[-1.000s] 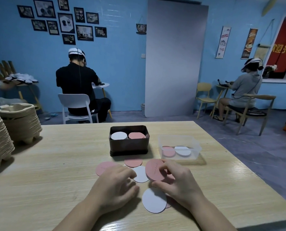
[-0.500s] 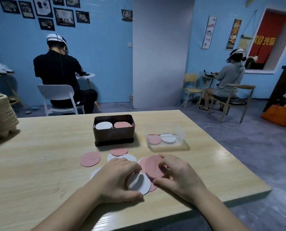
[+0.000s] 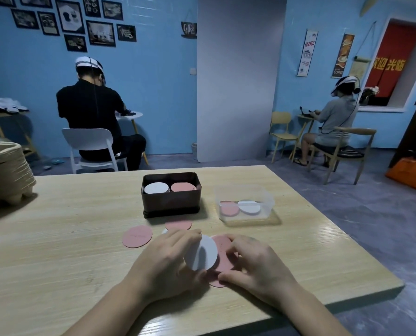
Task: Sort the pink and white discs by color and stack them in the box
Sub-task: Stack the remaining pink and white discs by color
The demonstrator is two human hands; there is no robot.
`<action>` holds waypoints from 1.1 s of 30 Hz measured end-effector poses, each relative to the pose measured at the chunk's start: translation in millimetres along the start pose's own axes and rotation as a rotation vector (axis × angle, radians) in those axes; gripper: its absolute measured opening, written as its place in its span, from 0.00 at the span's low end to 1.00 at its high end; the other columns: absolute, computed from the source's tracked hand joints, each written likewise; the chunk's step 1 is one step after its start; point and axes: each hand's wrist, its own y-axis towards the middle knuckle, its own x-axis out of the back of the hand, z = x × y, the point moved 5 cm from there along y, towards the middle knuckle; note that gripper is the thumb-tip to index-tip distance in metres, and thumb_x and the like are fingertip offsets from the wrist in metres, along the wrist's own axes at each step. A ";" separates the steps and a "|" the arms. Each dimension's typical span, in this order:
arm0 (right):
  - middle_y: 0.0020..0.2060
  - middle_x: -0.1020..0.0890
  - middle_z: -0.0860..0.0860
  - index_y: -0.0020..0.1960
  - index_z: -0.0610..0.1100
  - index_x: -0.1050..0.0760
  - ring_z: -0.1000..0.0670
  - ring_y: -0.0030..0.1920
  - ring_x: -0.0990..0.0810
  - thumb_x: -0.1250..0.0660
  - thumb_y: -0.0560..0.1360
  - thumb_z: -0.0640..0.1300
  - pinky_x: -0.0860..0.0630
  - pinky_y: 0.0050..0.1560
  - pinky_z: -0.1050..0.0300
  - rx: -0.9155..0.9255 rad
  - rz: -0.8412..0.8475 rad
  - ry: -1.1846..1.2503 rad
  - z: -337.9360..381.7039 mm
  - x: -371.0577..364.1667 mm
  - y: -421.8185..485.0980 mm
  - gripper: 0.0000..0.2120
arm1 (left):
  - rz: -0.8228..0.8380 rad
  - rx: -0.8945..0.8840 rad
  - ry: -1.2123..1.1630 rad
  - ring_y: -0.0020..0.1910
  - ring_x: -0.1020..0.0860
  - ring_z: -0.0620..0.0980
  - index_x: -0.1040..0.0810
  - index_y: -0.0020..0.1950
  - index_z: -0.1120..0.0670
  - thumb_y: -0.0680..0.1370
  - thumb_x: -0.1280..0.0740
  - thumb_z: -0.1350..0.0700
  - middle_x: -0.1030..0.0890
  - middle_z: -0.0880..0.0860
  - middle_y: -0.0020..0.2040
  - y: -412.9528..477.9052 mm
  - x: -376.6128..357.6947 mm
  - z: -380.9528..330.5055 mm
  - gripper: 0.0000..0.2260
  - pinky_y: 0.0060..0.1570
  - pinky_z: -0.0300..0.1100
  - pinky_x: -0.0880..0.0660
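My left hand (image 3: 164,259) holds a white disc (image 3: 201,253) tilted up on edge above the table. My right hand (image 3: 255,263) grips a pink disc (image 3: 224,251) right behind the white one; another pink disc edge (image 3: 215,282) lies under the hands. Two loose pink discs (image 3: 137,236) (image 3: 178,224) lie flat in front of the dark brown box (image 3: 171,202). Inside the box a white stack (image 3: 156,188) sits on the left and a pink stack (image 3: 183,187) on the right.
A clear plastic tub (image 3: 244,207) right of the box holds a pink and a white disc. Stacked paper pulp trays (image 3: 5,170) stand at the table's left edge. The table's front and right edges are close. Two people sit at other tables behind.
My left hand has lifted the white disc off the table and stood it on edge. The right hand keeps its pink disc. The camera has shifted slightly.
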 end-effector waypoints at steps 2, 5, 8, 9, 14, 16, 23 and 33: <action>0.52 0.20 0.58 0.56 0.50 0.26 0.56 0.52 0.23 0.26 0.67 0.66 0.24 0.52 0.57 -0.010 0.007 0.038 8.5 -9.1 4.6 0.27 | -0.005 0.001 -0.001 0.54 0.20 0.53 0.21 0.57 0.57 0.69 0.23 0.42 0.17 0.52 0.60 0.6 0.3 -0.3 0.25 0.49 0.42 0.23; 0.50 0.20 0.59 0.60 0.54 0.30 0.55 0.47 0.22 0.25 0.67 0.65 0.22 0.47 0.54 -0.041 -0.015 0.128 14.8 -14.8 10.4 0.28 | -0.004 -0.002 0.014 0.54 0.20 0.52 0.20 0.58 0.57 0.68 0.24 0.44 0.17 0.50 0.60 0.3 0.8 -1.3 0.24 0.48 0.39 0.25; 0.54 0.20 0.58 0.65 0.55 0.30 0.56 0.52 0.21 0.25 0.69 0.65 0.22 0.50 0.55 -0.014 -0.010 0.113 15.8 -15.9 11.6 0.30 | 0.016 -0.010 -0.008 0.55 0.21 0.50 0.22 0.60 0.55 0.71 0.25 0.40 0.17 0.49 0.61 -0.4 -2.1 -0.9 0.26 0.48 0.39 0.25; 0.56 0.20 0.57 0.66 0.53 0.29 0.56 0.54 0.21 0.25 0.69 0.65 0.23 0.53 0.58 0.010 -0.012 0.100 16.2 -15.8 11.5 0.31 | 0.032 -0.016 -0.019 0.55 0.22 0.49 0.23 0.62 0.55 0.72 0.26 0.38 0.18 0.49 0.63 -0.5 -4.0 -0.2 0.26 0.48 0.40 0.24; 0.65 0.21 0.53 0.49 0.49 0.28 0.58 0.64 0.24 0.27 0.71 0.66 0.25 0.57 0.62 0.039 -0.022 0.119 18.8 -13.2 10.6 0.22 | 0.079 0.022 -0.082 0.62 0.23 0.46 0.29 0.66 0.50 0.75 0.31 0.33 0.22 0.47 0.69 -4.0 -7.6 6.8 0.28 0.55 0.37 0.28; 0.65 0.21 0.54 0.48 0.51 0.30 0.55 0.65 0.24 0.24 0.69 0.63 0.22 0.55 0.54 0.003 -0.048 0.165 15.1 -12.3 9.4 0.21 | 0.052 0.059 -0.098 0.60 0.24 0.43 0.28 0.66 0.49 0.74 0.30 0.35 0.20 0.45 0.64 -5.9 -3.0 7.5 0.27 0.55 0.34 0.29; 0.59 0.19 0.58 0.48 0.52 0.29 0.57 0.50 0.22 0.21 0.66 0.60 0.22 0.49 0.52 -0.012 -0.127 0.198 16.4 -4.4 6.1 0.21 | 0.022 0.125 -0.118 0.50 0.22 0.37 0.27 0.61 0.43 0.73 0.31 0.46 0.19 0.38 0.54 -8.9 2.3 11.0 0.17 0.43 0.40 0.23; 0.58 0.18 0.55 0.46 0.51 0.31 0.57 0.51 0.22 0.22 0.66 0.63 0.22 0.49 0.55 -0.033 -0.120 0.151 13.7 -6.9 7.9 0.23 | 0.040 0.082 -0.154 0.46 0.21 0.44 0.23 0.65 0.49 0.74 0.33 0.48 0.18 0.43 0.54 -7.0 2.6 5.8 0.20 0.39 0.42 0.22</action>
